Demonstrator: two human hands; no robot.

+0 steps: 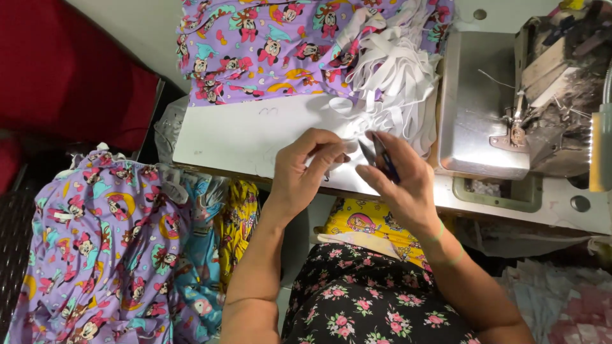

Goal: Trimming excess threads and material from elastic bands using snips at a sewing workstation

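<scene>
My left hand (306, 169) pinches the end of a white elastic band (389, 76) at the front edge of the white sewing table (229, 137). My right hand (401, 175) holds small dark thread snips (377, 156), their blades pointing at the elastic right beside my left fingers. A heap of the white elastic strips lies just behind both hands. Purple cartoon-print fabric (268, 48) lies at the back of the table.
A sewing machine (548, 95) with a metal bed stands at the right. A pile of purple, blue and yellow printed garments (121, 242) hangs at the left below the table. Yellow printed cloth (363, 226) lies on my lap over a black floral dress.
</scene>
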